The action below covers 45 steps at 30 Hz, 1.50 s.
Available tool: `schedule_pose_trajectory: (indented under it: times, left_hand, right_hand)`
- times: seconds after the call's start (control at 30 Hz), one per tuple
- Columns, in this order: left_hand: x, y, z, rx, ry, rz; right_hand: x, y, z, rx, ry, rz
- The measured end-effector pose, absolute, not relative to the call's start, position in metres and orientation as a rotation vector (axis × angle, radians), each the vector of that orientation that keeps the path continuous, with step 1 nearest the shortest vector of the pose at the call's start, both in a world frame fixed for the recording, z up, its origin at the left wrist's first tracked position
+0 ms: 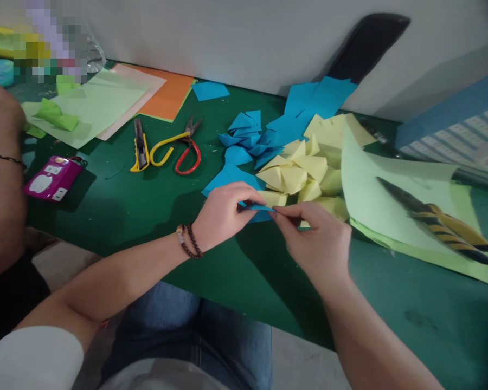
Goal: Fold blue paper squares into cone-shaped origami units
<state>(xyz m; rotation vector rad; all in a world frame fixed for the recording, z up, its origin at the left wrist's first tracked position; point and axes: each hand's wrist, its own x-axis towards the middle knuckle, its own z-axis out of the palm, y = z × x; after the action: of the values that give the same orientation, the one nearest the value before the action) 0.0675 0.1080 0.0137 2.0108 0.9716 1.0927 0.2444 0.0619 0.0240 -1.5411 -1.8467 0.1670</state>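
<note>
The small folded blue paper piece [262,207] is just on the near side of the heap of pale yellow folded paper [295,170], raised between both hands. The left hand [228,212] is nearly closed, thumb and fingers gripping the piece's left end; the right hand [319,238] pinches its right tip between thumb and forefinger, other fingers loosely curled.

To fold such thin paper well, I would line the edges up first, hold one end still, and run a nail along the crease with even pressure, keeping the tip sharp and knuckles off the yellow heap.

The left fingers hide much of the piece, so its fold lines and layers cannot be made out. Left of the heap, a blue paper sheet [232,177] is partly covered by the left hand. Well left of it, a co-worker's arm [2,184] is cut off by the frame.
</note>
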Motion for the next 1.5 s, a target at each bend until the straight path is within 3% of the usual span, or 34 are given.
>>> schedule_pose_trajectory:
  times: [0.33,0.53,0.7,0.93,1.13,1.33,1.5]
  left_hand:
    - [0.066,0.107,0.011,2.096,0.872,1.294]
    - [0.063,0.111,0.015,2.16,0.891,1.565]
    - [0.064,0.11,0.015,2.119,0.91,1.562]
    - [0.067,0.108,0.011,2.153,0.75,1.496]
    - [0.065,0.111,0.011,2.188,0.778,1.558]
    - [0.065,0.112,0.011,2.151,0.724,1.578]
    - [0.064,0.113,0.011,2.194,0.738,1.605]
  right_hand:
    - [0.245,0.061,0.027,-1.524,-1.837,0.153]
    - [0.246,0.064,0.026,-1.576,-1.378,0.598]
    - [0.24,0.068,0.02,-1.479,-1.367,0.899]
    - [0.241,0.066,0.028,-1.618,-1.5,0.706]
    - [0.246,0.067,0.031,-1.53,-1.502,0.78]
    - [0.248,0.063,0.029,-1.47,-1.394,0.601]
    - [0.252,0.069,0.027,-1.373,-1.33,0.91]
